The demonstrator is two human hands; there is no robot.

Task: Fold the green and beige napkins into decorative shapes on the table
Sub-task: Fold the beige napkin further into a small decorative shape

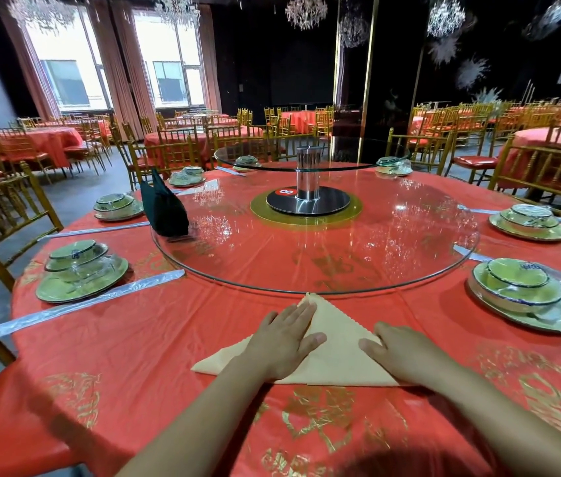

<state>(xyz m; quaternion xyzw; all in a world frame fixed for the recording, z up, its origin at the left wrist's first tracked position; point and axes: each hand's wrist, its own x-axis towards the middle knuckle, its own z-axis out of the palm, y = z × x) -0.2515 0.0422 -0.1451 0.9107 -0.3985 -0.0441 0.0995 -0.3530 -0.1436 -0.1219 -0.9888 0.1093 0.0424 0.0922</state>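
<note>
A beige napkin [337, 342] lies flat on the red tablecloth [155, 339] near the front edge, folded into a triangle with its tip pointing away from me. My left hand [286, 339] presses flat on the triangle's left half with straight fingers. My right hand [399, 352] lies flat on its right half, covering the right corner. A dark green napkin [164, 208] stands upright in a folded shape on the glass turntable's left rim.
A large glass turntable [392, 270] fills the table's middle, with a metal post [307, 180] and a smaller glass tier above. Wrapped green plate-and-bowl sets [81, 273] [527, 294] ring the table. Gold chairs [0, 215] stand around it.
</note>
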